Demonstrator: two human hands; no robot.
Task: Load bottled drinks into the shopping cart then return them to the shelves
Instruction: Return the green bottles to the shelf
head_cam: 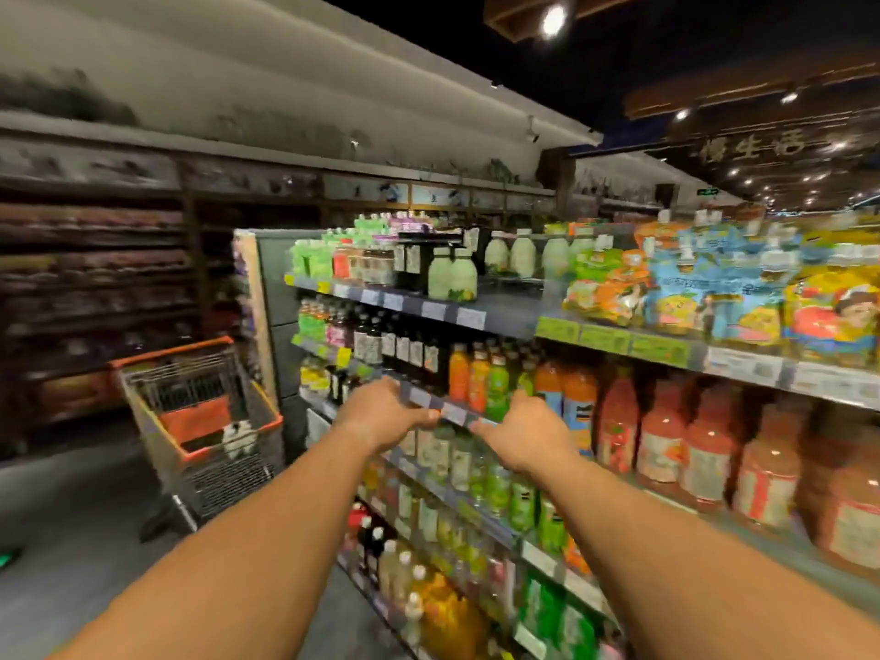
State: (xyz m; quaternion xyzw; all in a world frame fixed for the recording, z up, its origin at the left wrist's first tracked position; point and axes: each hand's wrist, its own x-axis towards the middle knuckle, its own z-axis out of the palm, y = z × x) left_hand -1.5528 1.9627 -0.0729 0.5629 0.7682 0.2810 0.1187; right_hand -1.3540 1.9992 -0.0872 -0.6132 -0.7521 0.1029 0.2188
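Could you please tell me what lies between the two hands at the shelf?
In the head view, the shelf edge's price tags and pale bottles just below show between the left hand and right hand.

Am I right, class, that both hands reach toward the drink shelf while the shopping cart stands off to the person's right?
Not quite: the head view shows the shopping cart off to the person's left, beside the shelf end. The rest holds: the left hand and right hand both reach toward the drink shelf.
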